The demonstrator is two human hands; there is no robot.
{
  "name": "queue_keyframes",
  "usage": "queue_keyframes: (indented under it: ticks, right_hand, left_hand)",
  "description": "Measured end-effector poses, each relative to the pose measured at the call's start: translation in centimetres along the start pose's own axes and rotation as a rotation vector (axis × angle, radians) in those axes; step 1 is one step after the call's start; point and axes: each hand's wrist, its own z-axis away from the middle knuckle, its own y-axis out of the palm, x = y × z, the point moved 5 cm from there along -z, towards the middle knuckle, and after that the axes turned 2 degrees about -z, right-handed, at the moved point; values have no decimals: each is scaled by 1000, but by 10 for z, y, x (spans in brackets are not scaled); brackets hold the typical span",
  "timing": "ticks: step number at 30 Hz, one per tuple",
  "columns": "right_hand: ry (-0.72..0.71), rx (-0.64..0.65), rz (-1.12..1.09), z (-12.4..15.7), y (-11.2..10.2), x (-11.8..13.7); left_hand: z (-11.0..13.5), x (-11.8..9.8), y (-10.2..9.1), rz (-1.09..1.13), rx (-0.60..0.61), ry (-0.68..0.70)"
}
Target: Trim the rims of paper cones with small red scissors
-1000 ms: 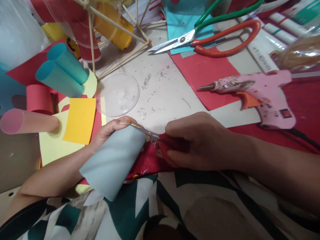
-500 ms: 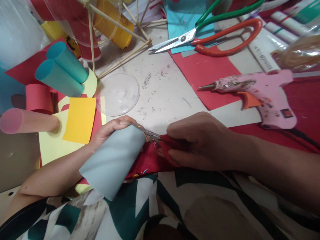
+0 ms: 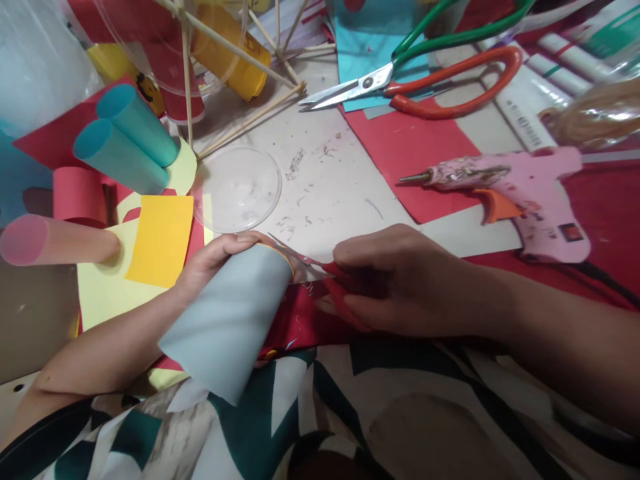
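Observation:
My left hand (image 3: 213,260) is wrapped round a pale blue-grey paper tube (image 3: 227,320) that points away from me over my lap. My right hand (image 3: 400,280) grips small red-handled scissors (image 3: 320,273), fingers closed through the handles. The scissor blades are spread apart at the far rim of the tube, close to my left thumb. Part of my right hand's fingers and the scissor handles are hidden under the palm.
A clear plastic lid (image 3: 236,189) lies just beyond the tube. A pink glue gun (image 3: 520,187) rests on red paper (image 3: 405,153) at right. Large orange-and-green scissors (image 3: 415,77) lie at the back. Rolled paper tubes (image 3: 125,143), a yellow square (image 3: 160,237) and wooden sticks (image 3: 240,53) crowd the left.
The scissor blades have opened wider at the tube's rim. My right hand has drawn back slightly to the right. The tube has tilted a little.

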Motion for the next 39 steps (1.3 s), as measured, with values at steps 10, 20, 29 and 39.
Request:
queue_keyframes:
  ticks: [10, 20, 29, 39]
  right_hand:
    - [30, 58, 111, -1, 3, 0]
    - [-40, 66, 18, -1, 3, 3]
    - [196, 137, -459, -6, 2, 5]
    - [31, 101, -34, 0, 6, 1]
  left_hand:
    - [1, 0, -5, -38, 30, 16]
    - [1, -2, -5, -159, 20, 60]
    - [3, -3, 0, -145, 42, 104]
    - [3, -5, -5, -188, -15, 106]
